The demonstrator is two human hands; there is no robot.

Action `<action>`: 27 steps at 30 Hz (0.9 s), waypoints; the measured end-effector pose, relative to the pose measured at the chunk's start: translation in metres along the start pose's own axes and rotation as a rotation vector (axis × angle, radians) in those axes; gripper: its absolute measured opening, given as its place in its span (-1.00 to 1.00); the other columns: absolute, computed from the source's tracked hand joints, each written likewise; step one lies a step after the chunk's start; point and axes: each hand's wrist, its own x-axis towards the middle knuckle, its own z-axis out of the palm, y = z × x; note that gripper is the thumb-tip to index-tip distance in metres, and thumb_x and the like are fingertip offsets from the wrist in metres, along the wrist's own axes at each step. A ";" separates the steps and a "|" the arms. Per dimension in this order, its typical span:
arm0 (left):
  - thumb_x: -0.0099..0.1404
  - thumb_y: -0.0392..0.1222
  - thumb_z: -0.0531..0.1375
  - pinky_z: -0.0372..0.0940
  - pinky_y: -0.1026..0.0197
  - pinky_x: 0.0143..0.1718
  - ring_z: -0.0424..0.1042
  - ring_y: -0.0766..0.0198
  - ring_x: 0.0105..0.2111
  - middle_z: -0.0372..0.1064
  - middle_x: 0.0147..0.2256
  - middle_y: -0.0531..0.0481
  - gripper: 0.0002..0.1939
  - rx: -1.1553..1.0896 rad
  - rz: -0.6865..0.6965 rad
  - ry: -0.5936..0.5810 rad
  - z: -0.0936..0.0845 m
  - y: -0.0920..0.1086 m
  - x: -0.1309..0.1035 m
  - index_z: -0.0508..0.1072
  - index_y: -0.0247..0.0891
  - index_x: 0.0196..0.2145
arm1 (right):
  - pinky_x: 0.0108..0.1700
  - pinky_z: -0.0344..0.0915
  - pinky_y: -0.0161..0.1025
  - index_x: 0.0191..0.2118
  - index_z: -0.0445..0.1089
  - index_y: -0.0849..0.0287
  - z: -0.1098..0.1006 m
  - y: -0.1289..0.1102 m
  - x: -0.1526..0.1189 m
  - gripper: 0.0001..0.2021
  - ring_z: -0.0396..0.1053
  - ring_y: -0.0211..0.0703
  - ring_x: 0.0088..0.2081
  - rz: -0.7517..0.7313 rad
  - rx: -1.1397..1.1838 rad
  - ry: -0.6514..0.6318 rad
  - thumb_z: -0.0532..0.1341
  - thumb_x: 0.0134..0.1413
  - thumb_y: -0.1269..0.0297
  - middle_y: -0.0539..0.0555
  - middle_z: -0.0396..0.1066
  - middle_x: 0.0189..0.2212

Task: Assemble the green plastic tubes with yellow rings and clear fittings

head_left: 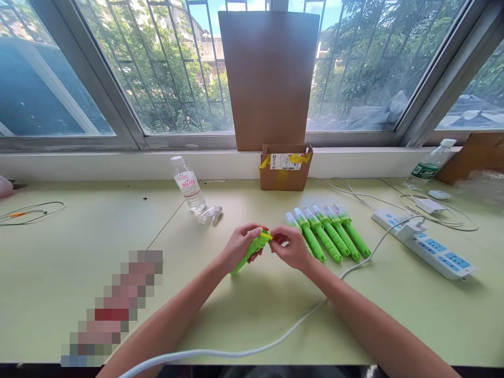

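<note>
My left hand (242, 244) is wrapped round a bright green plastic stick (256, 243), which slants with its lower end toward me. A narrow yellow piece (266, 236) shows at its upper end. My right hand (289, 245) has its fingers pinched together close to that yellow piece; what they hold, if anything, is hidden. Just beyond my right hand lies a row of several similar green sticks (328, 233) with clear tips, side by side on the table. Small clear plastic pieces (210, 215) lie to the left, beyond my left hand.
A water bottle (189, 185) stands at the back left, and an open cardboard box (284, 178) by the sill. To the right are a power strip (427, 247) and another bottle (430, 165). A white cable (252, 350) crosses the table (189, 304) near me.
</note>
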 end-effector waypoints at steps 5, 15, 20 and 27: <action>0.20 0.11 0.13 0.04 0.38 -0.80 0.21 0.39 -0.76 0.30 -0.67 0.08 -0.55 0.004 0.033 0.062 0.002 -0.002 0.001 0.37 -0.34 -0.14 | -0.55 0.29 -0.37 -0.48 0.35 0.17 0.004 -0.005 0.000 -0.92 0.30 -0.31 -0.59 0.050 0.052 0.046 0.14 -0.11 0.46 -0.06 0.31 -0.59; 0.18 0.15 0.15 0.03 0.39 -0.80 0.23 0.39 -0.75 0.30 -0.64 0.09 -0.52 0.030 0.097 0.197 0.010 -0.003 0.002 0.38 -0.32 -0.14 | -0.54 0.31 -0.35 -0.40 0.32 0.16 0.014 -0.004 -0.004 -0.96 0.31 -0.29 -0.58 0.107 0.032 0.077 0.18 -0.01 0.33 -0.04 0.32 -0.56; 0.18 0.14 0.15 0.06 0.39 -0.78 0.26 0.40 -0.72 0.31 -0.61 0.09 -0.49 0.066 0.130 0.232 0.010 -0.003 0.001 0.40 -0.31 -0.08 | -0.60 0.29 -0.36 -0.36 0.32 0.16 0.019 -0.006 -0.004 -0.83 0.28 -0.31 -0.63 0.207 0.100 0.114 0.21 0.05 0.16 -0.09 0.26 -0.62; 0.23 0.13 0.09 0.08 0.39 -0.77 0.27 0.40 -0.68 0.30 -0.58 0.06 -0.41 0.094 0.112 0.238 0.011 -0.008 0.000 0.36 -0.35 0.06 | -0.60 0.29 -0.35 -0.35 0.31 0.16 0.018 -0.005 -0.005 -0.82 0.29 -0.31 -0.63 0.188 0.073 0.092 0.19 0.07 0.14 -0.09 0.25 -0.62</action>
